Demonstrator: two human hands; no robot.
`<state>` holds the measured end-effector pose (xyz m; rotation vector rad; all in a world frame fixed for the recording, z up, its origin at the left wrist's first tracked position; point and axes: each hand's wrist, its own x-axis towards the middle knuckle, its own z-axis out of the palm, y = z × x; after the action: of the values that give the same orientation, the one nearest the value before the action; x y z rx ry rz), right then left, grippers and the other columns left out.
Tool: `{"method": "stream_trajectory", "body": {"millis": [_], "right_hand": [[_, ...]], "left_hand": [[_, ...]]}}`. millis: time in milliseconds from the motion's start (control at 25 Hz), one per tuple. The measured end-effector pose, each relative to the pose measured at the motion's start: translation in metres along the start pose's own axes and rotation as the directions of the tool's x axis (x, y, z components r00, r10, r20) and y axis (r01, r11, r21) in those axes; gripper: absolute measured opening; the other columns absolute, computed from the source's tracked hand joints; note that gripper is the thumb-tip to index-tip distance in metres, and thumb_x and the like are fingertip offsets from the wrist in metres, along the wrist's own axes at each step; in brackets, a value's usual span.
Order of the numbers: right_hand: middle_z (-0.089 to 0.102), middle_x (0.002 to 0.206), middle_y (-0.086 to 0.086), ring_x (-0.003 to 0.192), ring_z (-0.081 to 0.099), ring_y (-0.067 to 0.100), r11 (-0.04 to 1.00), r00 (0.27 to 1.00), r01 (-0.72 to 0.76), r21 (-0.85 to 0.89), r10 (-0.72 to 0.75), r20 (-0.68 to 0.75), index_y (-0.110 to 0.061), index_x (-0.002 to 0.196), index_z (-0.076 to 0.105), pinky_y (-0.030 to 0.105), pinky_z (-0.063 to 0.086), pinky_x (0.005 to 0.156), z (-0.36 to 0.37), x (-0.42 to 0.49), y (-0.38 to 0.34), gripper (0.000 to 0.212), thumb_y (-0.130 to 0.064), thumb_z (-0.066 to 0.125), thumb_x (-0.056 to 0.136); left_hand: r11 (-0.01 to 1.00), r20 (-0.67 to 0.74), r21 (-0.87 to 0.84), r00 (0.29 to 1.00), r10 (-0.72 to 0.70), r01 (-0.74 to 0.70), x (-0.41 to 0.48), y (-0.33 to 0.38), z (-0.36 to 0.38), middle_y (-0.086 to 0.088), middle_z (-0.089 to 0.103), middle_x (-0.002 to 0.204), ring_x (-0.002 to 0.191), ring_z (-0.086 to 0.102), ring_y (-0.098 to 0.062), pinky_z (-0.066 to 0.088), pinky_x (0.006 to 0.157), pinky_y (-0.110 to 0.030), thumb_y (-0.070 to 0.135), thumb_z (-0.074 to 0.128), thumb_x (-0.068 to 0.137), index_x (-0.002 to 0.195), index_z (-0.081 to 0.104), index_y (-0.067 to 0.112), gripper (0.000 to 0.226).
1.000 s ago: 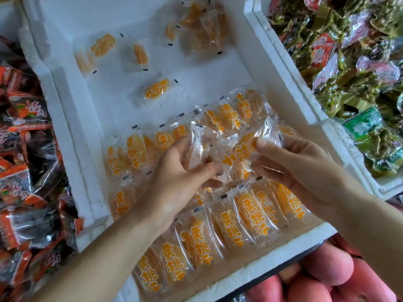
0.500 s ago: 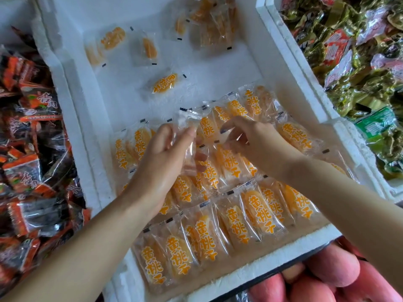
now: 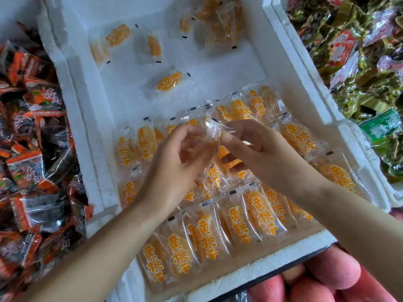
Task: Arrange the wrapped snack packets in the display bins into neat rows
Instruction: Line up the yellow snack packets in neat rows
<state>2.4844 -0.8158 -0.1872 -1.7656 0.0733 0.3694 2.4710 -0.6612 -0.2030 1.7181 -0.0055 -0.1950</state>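
Head camera, looking down on a white foam bin [image 3: 72, 110] that fills the middle of the frame. In its lower half lie three slanting rows of packets [image 3: 237, 223]. Each packet is clear, with a piece of orange fruit inside and orange lettering. The front row shows about seven, overlapping like roof tiles. The two rows behind are partly covered by the hands and forearms. In the upper half of the bin, four loose packets [image 3: 169, 81] lie apart from one another on the bare white floor. A small heap [image 3: 218, 25] of several more sits at the top edge.

Two bare hands meet at the centre of the frame. The right hand [image 3: 257, 149] pinches one clear packet [image 3: 214, 127] between thumb and forefinger and holds it over the back row. The left hand [image 3: 174, 168] has its fingers curled toward the packet's other end. That hand is blurred, so it is not possible to tell whether it grips the wrapper.

Along the left edge is a second bin, heaped with red-and-black packets [image 3: 32, 149]. At the upper right is a third bin, heaped with green packets [image 3: 359, 83], with a few red and pink ones among them. In the lower right corner, below the foam bin's edge, lies round pink fruit [image 3: 331, 277].
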Motion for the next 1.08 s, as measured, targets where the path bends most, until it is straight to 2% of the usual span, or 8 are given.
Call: {"method": "stream_trajectory", "body": {"millis": [200,280,400,560,680,800,960,1080], "right_hand": [[0.071,0.094,0.012,0.077,0.069,0.017,0.907,0.978,-0.209,0.366,0.191,0.085,-0.005,0.113,0.061,0.022,0.058,0.066,-0.012,-0.015,-0.003,0.032,-0.023,0.059,0.086],[0.071,0.089,0.01,0.071,0.069,0.013,0.88,0.982,-0.182,0.439,0.187,0.031,-0.006,0.114,0.057,0.02,0.056,0.062,-0.018,-0.015,0.003,0.027,-0.007,0.058,0.088],[0.072,0.092,0.006,0.074,0.07,0.015,0.905,0.996,-0.056,0.422,0.082,-0.042,-0.008,0.117,0.053,0.021,0.055,0.063,-0.028,-0.017,0.008,0.035,0.002,0.058,0.084],[0.07,0.089,-0.004,0.067,0.066,0.009,0.964,0.998,-0.015,0.267,0.029,-0.047,-0.017,0.105,0.057,0.019,0.054,0.06,-0.038,-0.024,0.016,0.036,0.009,0.061,0.08],[0.065,0.09,-0.006,0.065,0.061,0.003,0.999,0.998,-0.032,0.022,0.034,-0.056,-0.025,0.102,0.058,0.021,0.055,0.066,-0.039,-0.03,0.022,0.043,0.006,0.07,0.075],[0.068,0.086,0.002,0.071,0.067,0.012,0.957,0.974,-0.097,0.273,0.147,-0.171,-0.016,0.111,0.057,0.027,0.058,0.069,-0.043,-0.033,0.026,0.051,-0.009,0.075,0.064],[0.072,0.092,0.015,0.08,0.071,0.017,0.686,0.917,-0.112,0.719,0.35,-0.19,0.002,0.127,0.047,0.019,0.057,0.066,-0.045,-0.036,0.027,0.066,-0.013,0.068,0.067],[0.067,0.082,0.014,0.074,0.066,0.016,0.677,0.931,-0.184,0.712,0.352,-0.094,0.007,0.102,0.058,0.021,0.058,0.067,-0.035,-0.037,0.021,0.04,-0.021,0.064,0.075]], "left_hand": [[0.832,0.132,0.404,0.924,0.359,-0.38,0.003,0.003,0.012,0.012,0.058,0.089,0.083,0.056,0.003,0.04,0.073,-0.008,0.021,0.074,0.079,0.095,0.063,0.019,0.02],[0.871,0.154,0.358,0.941,0.3,-0.337,0.003,0.003,0.014,0.007,0.059,0.102,0.095,0.057,0.001,0.042,0.081,-0.01,0.032,0.071,0.08,0.106,0.061,0.02,0.03],[0.961,0.14,0.257,0.988,0.063,-0.098,0.004,0.005,0.013,0.014,0.06,0.114,0.105,0.056,0.006,0.042,0.087,-0.012,0.044,0.064,0.084,0.119,0.056,0.027,0.039],[0.992,0.033,-0.082,0.995,-0.089,0.092,0.013,0.004,0.014,0.008,0.069,0.085,0.077,0.065,0.0,0.049,0.071,-0.012,0.008,0.067,0.08,0.113,0.058,0.022,0.037],[0.992,0.053,-0.102,0.997,-0.064,0.069,0.017,0.006,0.022,0.002,0.07,0.087,0.075,0.066,-0.006,0.054,0.071,-0.019,0.001,0.066,0.082,0.106,0.062,0.022,0.032],[0.979,0.046,-0.195,0.998,-0.053,0.061,0.019,0.011,0.034,0.001,0.061,0.084,0.071,0.065,-0.008,0.055,0.069,-0.022,0.0,0.06,0.088,0.104,0.062,0.023,0.029],[0.981,0.013,-0.194,1.0,-0.017,0.019,0.018,0.015,0.048,0.008,0.06,0.074,0.063,0.063,0.0,0.048,0.056,-0.011,-0.003,0.06,0.087,0.09,0.06,0.016,0.019],[0.996,0.058,0.006,0.994,0.094,-0.094,0.013,0.011,0.053,0.012,0.063,0.076,0.069,0.062,0.0,0.047,0.061,-0.011,0.003,0.068,0.083,0.085,0.058,0.022,0.022]]}}
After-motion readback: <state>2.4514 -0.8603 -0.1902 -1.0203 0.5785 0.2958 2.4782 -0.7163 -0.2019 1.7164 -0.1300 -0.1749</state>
